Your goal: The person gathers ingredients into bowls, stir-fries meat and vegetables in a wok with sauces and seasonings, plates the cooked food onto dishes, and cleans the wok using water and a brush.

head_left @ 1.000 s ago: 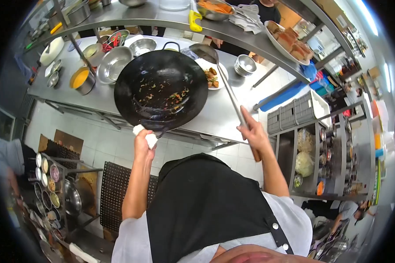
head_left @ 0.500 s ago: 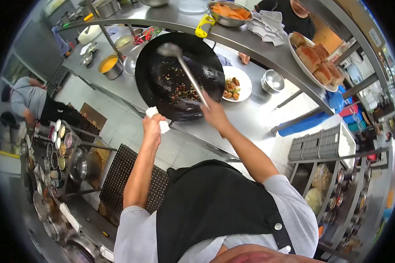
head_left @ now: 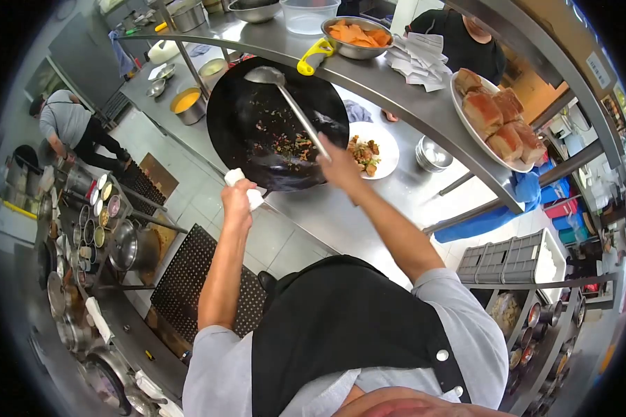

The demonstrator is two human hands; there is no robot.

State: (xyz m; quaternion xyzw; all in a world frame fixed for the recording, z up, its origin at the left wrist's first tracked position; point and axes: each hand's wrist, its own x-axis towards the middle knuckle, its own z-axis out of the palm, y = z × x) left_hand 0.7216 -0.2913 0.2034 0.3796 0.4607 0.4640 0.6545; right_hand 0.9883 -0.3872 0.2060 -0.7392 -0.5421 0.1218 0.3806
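Observation:
My left hand (head_left: 237,199) is closed round a white cloth (head_left: 235,178) at the near edge of a large black wok (head_left: 306,94); the wok's handle is hidden under it. My right hand (head_left: 339,165) grips the handle of a long metal ladle (head_left: 266,75), whose bowl is over the far part of the wok. Chopped bits of food (head_left: 285,148) are scattered across the wok's inside. Right beside the wok, partly behind my right hand, a white plate (head_left: 386,149) holds browned pieces of food (head_left: 364,154).
Above the steel counter (head_left: 375,215) runs a shelf with a bowl of orange slices (head_left: 360,36), a yellow-handled tool (head_left: 316,57), paper slips (head_left: 417,59) and a plate of meat blocks (head_left: 483,111). Stacked metal bowls (head_left: 434,154) stand at right. One person (head_left: 70,125) bends at far left; another (head_left: 452,42) is behind the shelf.
The view has shifted slightly. The wok appears a little further left, and the ladle bowl, blurred before, now shows sharply. Both hands keep their holds.

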